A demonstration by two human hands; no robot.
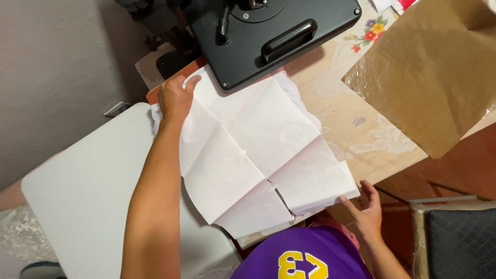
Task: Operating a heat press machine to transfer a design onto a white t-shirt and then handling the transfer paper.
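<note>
- Under the press's (pixel 268 36) front edge, a creased white paper (pixel 263 155) is lying spread over white cloth (pixel 297 93) on the table (pixel 356 129).
- At its far corner, the left hand (pixel 175 98) is pressing down flat, fingers open, gripping nothing.
- At the near corner, the right hand (pixel 364 209) is touching the sheet's edge with loose, open fingers.
- Beside the left arm, a white board (pixel 82 191) is sticking out.
- On the right, brown paper (pixel 434 72) is lying well apart from the sheet.
- Below, a purple shirt (pixel 305 256) is showing.
</note>
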